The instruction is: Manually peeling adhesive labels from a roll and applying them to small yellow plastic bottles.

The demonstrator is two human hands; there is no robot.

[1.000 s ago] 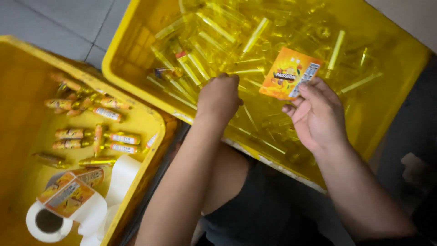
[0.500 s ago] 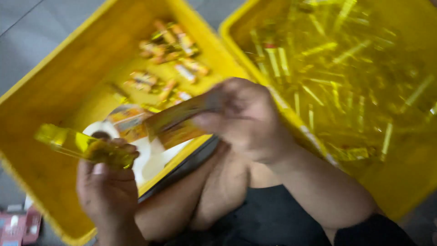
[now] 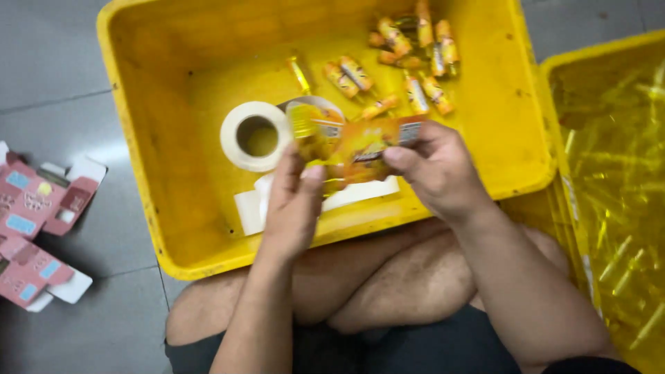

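Nearest the camera, bare knees (image 3: 388,277) are seen crossed above a grey floor (image 3: 76,325). Just above them the two hands are brought close together over the near wall of a yellow crate (image 3: 138,159). The left hand (image 3: 294,204) is raised with its fingers upright and closed on a yellow tube (image 3: 305,125), which is blurred, so its exact shape cannot be told. The right hand (image 3: 440,170) is clamped on an orange card (image 3: 370,142), pinched between thumb and fingers; card and tube are held touching or overlapping at the middle.

Beneath the hands, on the crate's floor, a white strip (image 3: 353,194) is laid, and a tape roll (image 3: 255,136) is set just beyond the left hand. Farther back, orange packs (image 3: 415,62) are scattered near the far wall.

To the right, a second crate (image 3: 616,173) filled with clear yellow tubes is stood against the first. At far left, pink cartons (image 3: 38,221) are spread on the floor.
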